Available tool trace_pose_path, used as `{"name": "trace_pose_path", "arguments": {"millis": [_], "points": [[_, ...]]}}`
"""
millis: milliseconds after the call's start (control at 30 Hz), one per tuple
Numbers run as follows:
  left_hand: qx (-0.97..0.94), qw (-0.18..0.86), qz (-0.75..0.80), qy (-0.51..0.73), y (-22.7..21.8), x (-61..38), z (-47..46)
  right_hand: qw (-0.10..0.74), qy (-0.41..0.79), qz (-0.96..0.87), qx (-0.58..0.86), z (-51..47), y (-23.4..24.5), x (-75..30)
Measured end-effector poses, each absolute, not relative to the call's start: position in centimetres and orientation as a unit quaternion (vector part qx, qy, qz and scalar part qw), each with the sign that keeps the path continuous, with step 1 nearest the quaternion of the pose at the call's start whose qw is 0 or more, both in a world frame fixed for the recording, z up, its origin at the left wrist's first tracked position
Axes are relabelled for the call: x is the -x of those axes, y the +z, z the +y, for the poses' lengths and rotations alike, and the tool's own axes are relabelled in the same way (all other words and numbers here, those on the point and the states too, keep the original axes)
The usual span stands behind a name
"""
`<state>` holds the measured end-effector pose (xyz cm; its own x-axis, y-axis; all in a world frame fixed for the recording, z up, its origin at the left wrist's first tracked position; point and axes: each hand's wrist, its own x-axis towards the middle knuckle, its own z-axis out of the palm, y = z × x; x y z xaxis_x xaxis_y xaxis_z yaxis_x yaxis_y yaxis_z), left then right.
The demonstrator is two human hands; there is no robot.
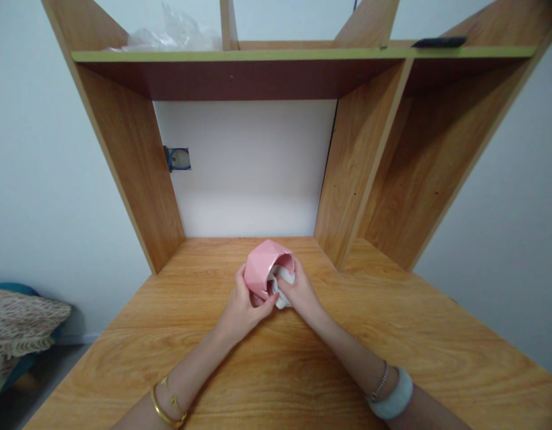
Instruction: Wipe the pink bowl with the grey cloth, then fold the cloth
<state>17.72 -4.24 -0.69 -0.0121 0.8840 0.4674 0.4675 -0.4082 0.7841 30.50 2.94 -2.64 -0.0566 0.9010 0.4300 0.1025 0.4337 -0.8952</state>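
A pink faceted pot or cup [260, 266] is tilted on its side above the desk, its opening turned toward me and to the right. My left hand [247, 304] wraps round its left side and lower rim, fingers partly hidden behind it. My right hand [298, 291] is at the opening, pressing a crumpled white tissue or cloth [283, 298] against the inside. Part of the white piece hangs out over the rim. The right fingertips are hidden inside the pink vessel.
A wooden desk [276, 370] spreads below, with wooden side panels and a green-edged shelf [258, 56] above. Clear plastic wrapping [172, 36] and a dark flat object [439, 42] lie on the shelf. An open socket box [179, 159] is in the back wall. A patterned cloth [25, 322] drapes something at left.
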Motion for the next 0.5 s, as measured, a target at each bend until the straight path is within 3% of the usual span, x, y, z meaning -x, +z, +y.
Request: {"name": "trace_pose_path", "arguments": {"millis": [333, 500], "points": [[-0.677, 0.180, 0.539, 0.467, -0.06, -17.67, -4.34, 0.497, 0.336, -0.648, 0.469, 3.05, -1.60, -31.26], [-0.677, 0.140, 0.544, 0.475, -0.62, -17.75, -4.22, 0.524, 0.383, -0.604, 0.462, 3.06, -1.80, -31.14]]}}
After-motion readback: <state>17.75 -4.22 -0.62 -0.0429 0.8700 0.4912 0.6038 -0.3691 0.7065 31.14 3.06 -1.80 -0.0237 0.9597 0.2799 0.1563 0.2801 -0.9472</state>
